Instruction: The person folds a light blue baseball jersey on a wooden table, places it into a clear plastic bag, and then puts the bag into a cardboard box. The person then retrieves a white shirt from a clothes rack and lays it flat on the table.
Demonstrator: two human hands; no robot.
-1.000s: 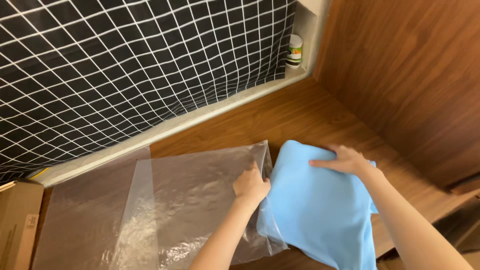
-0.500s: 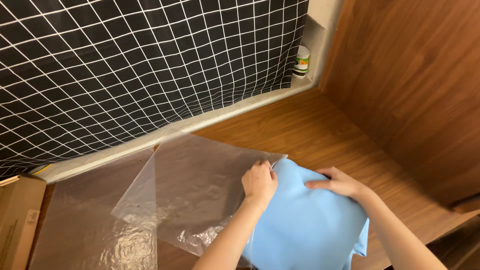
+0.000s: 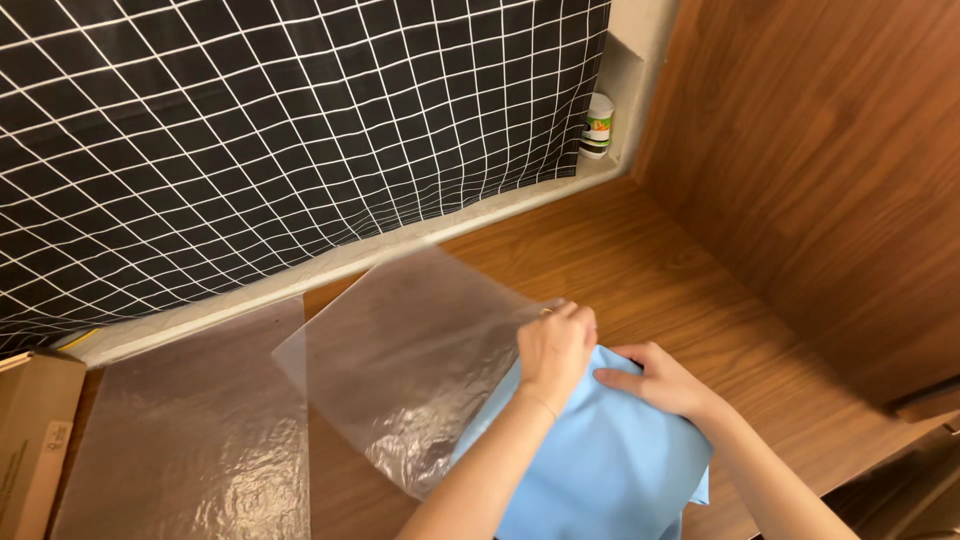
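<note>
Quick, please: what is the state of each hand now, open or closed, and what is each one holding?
Left hand: closed, gripping the edge of the clear plastic bag over the blue cloth.
Right hand: open, pressing flat on the blue cloth.

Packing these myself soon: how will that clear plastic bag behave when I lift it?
The clear plastic bag is probably floppy: it wrinkles near the blue cloth. Likely very light, since its far edge lifts off the wooden table. Its glossy surface may be slippery where the left hand pinches it.
</note>
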